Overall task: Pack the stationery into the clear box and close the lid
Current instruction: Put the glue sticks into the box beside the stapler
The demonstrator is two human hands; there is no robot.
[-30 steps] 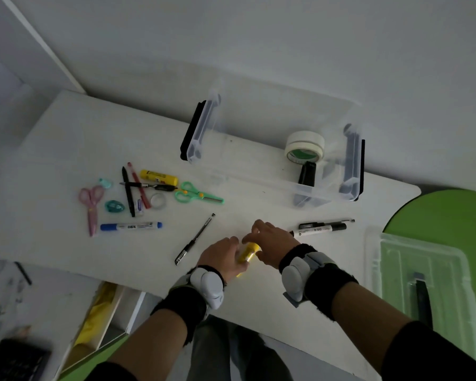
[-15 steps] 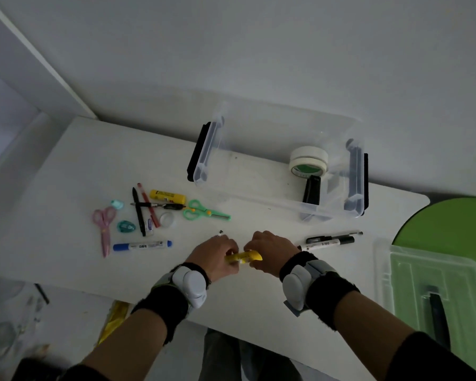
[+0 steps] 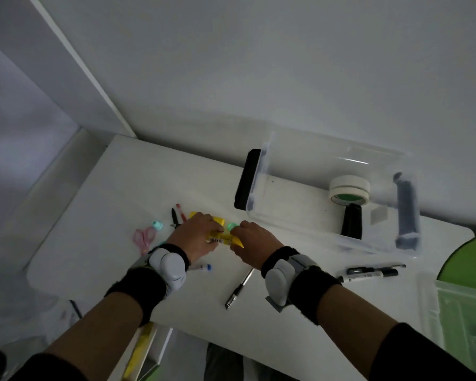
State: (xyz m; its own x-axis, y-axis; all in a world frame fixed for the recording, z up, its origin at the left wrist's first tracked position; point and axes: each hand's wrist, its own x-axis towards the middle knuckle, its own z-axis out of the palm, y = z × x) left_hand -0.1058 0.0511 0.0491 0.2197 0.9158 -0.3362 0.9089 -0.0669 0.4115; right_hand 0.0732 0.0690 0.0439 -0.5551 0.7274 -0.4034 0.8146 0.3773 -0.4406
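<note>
Head view: left hand (image 3: pixel 197 235) and right hand (image 3: pixel 252 244) together pinch a yellow glue stick (image 3: pixel 226 239) over the table (image 3: pixel 116 188), left of the clear box (image 3: pixel 333 193). It looks light, rigid, smooth; grip mid-barrel.

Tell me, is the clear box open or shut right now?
Open. The clear box has no lid on top; the tape roll inside shows uncovered, and the lid lies apart at the right edge.

White table (image 3: pixel 116 193) against a grey wall (image 3: pixel 259 64); green round surface (image 3: pixel 470 257) at right edge.
</note>
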